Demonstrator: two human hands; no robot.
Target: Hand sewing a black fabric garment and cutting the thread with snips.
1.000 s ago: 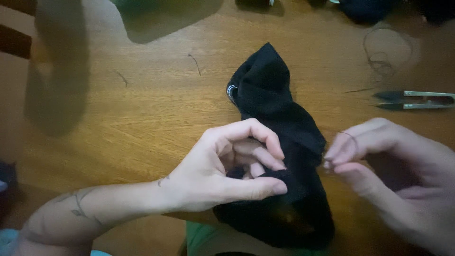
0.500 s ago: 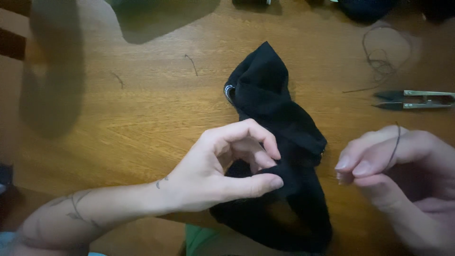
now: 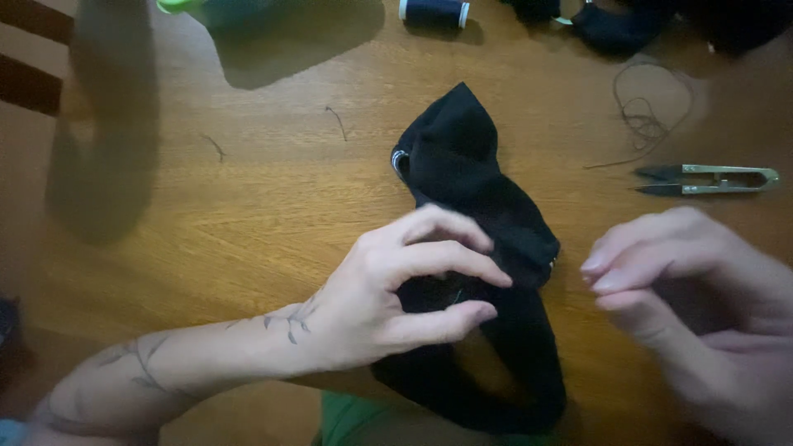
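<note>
Wooden table (image 3: 248,198) holds a black cloth (image 3: 471,173). Left hand (image 3: 396,297) pinches the cloth tight. Right hand (image 3: 694,297) has its fingers together beside it, maybe pulling thread; I cannot tell. Sewing looks half done. Thread snips (image 3: 710,179) and a thread spool (image 3: 434,11) wait nearby.

The right hand (image 3: 702,306) is smeared by motion and cut off by the right and bottom edges, so whether its pinched fingertips hold anything cannot be told. The left hand (image 3: 396,297) covers the middle of the black cloth (image 3: 462,165) (its lower end runs off the bottom edge). At the top edge, a thread spool (image 3: 434,11) and dark items (image 3: 628,25) are cropped.
</note>
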